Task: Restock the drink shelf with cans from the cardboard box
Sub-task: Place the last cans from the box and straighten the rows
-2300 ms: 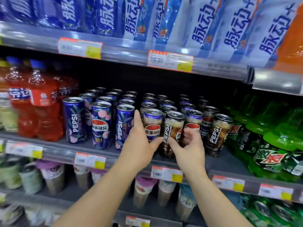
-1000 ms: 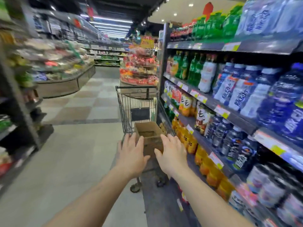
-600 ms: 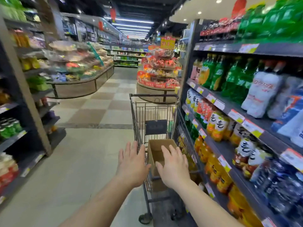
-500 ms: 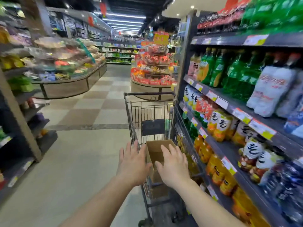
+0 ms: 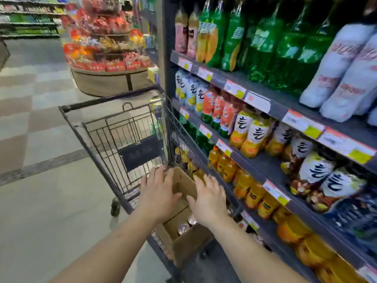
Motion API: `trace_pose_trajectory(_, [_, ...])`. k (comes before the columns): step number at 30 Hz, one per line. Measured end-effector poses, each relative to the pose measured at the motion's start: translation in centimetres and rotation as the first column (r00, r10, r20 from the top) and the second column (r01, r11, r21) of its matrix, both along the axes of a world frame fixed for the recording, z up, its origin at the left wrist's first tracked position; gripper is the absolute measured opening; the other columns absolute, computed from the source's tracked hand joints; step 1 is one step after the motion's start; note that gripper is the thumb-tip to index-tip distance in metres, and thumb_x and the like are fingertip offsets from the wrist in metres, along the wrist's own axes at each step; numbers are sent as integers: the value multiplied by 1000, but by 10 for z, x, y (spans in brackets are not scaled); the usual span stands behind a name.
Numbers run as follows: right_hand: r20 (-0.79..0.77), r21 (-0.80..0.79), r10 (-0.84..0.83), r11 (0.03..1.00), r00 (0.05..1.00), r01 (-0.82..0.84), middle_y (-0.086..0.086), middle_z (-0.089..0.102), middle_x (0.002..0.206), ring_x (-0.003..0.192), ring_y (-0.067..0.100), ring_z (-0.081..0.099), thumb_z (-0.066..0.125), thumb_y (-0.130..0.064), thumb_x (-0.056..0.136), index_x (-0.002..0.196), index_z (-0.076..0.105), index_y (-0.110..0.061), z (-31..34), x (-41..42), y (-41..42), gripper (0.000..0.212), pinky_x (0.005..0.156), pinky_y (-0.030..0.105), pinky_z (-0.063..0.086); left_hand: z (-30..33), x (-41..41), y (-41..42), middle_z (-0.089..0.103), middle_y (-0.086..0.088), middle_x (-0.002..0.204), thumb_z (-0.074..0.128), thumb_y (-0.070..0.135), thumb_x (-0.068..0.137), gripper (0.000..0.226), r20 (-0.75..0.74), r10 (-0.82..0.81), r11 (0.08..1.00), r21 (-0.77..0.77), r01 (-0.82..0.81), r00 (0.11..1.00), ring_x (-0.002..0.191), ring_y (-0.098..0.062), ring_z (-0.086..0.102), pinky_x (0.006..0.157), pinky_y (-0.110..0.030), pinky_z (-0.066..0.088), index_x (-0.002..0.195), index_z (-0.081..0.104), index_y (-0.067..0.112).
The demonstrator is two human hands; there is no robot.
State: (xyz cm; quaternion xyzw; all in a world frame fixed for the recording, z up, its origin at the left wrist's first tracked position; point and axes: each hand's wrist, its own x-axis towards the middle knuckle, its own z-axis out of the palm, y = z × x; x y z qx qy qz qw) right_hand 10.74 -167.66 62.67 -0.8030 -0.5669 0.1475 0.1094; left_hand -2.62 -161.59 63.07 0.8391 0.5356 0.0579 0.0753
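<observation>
An open cardboard box [image 5: 184,240] stands in the near end of a black wire shopping cart [image 5: 124,139]. Silver can tops [image 5: 183,227] show down inside the box, between my wrists. My left hand [image 5: 158,196] hovers over the box's left side with fingers spread and nothing in it. My right hand [image 5: 208,198] is over the box's right side, fingers also apart and empty. The Pepsi can shelf is out of view.
Drink shelves [image 5: 265,103] with green, orange and white bottles run along the right, close beside the cart. A round display of red packets [image 5: 106,50] stands beyond the cart. Grey tiled aisle floor [image 5: 40,201] lies to the left.
I turned away from the Pepsi can shelf toward the cart. Both empty hands have come nearer and now reach over the open box, where can tops have come into sight.
</observation>
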Motion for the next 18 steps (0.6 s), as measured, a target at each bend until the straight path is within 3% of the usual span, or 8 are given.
trace_pose_trajectory(9, [-26,-124,4,992,1000,-7,3,20,161,150,26,9,47,-47,97,152,19,-30,-86,45,100,65,121,44,9,-74,32,93,4,-8,162,43,57,92,76,-44,-58,991,-120,52,997,148,-30,0,117,-48,-4,152,10,24])
trace_pose_trajectory(14, [-68,-243,-40,970,997,22,2,26,158,146,25,22,52,-43,95,152,21,-29,-136,62,127,65,117,43,24,-117,38,127,-1,-7,162,40,50,95,71,-26,-64,966,-253,55,998,148,-28,-4,116,-44,-6,153,7,25])
trace_pose_trajectory(18, [-111,-352,-12,936,994,-27,1,30,156,142,25,28,54,-35,95,152,23,-27,-174,65,133,64,113,37,28,-154,35,143,-2,-8,162,46,39,95,73,-56,-128,937,-334,102,990,148,-28,-6,121,-46,3,153,5,23])
